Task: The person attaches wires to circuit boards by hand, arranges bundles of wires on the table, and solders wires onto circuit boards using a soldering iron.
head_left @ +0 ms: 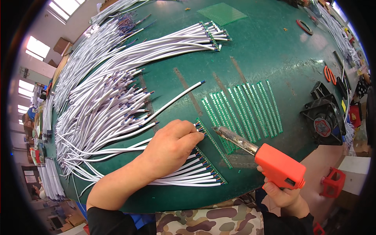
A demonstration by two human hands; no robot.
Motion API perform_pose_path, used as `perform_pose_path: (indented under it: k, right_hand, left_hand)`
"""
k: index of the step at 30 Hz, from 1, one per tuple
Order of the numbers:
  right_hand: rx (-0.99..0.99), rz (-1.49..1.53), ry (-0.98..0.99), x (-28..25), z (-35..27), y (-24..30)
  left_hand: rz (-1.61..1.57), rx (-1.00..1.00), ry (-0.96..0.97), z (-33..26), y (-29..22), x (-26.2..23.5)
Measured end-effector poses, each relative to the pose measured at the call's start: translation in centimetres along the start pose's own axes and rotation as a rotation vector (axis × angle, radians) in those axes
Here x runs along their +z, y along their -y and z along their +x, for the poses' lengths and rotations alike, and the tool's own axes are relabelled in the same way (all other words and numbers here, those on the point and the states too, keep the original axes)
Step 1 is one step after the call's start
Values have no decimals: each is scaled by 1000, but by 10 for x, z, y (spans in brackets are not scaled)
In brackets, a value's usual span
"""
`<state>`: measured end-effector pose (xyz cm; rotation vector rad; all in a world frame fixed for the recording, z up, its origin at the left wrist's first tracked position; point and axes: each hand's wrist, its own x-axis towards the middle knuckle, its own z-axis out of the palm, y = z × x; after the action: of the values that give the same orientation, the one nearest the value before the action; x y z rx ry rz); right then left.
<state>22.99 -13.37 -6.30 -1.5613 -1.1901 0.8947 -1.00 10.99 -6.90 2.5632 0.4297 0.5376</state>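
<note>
My left hand [168,145] is closed in a pinch on the end of a white cable, over the top of a narrow green circuit board strip [219,150]. Much of that cable end is hidden by my fingers. My right hand [285,197] grips a red soldering gun [280,166] by its handle. Its metal tip points left and sits just right of the strip, apart from it. Below my left hand, several white cables [196,177] with coloured wire ends meet another green strip [211,166]. More bare green strips [246,111] lie side by side beyond the tip.
A large pile of white cables [98,105] covers the left side. Cables joined to strips [168,41] lie at the back, near a green board sheet [222,13]. A black fan [323,119] and orange-handled scissors [329,75] are at the right edge of the green table [274,51].
</note>
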Motion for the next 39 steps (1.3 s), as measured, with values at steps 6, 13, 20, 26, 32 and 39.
perform_pose_path:
  k: [6, 13, 20, 26, 32, 39]
  right_hand:
    - [-167, -48, 85, 0, 5, -12]
    - [-370, -172, 115, 2, 16, -18]
    - [-403, -208, 98, 4, 20, -14]
    - [-383, -216, 90, 4, 21, -9]
    - [-386, -217, 99, 5, 23, -7]
    - [-395, -225, 101, 5, 26, -6]
  left_hand:
    - [35, -4, 20, 1, 3, 5]
    - [40, -4, 36, 2, 3, 5]
    - [64, -2, 49, 2, 2, 4]
    - [81, 3, 52, 3, 0, 5]
    - [92, -2, 59, 4, -1, 4]
    - [100, 0, 60, 4, -1, 5]
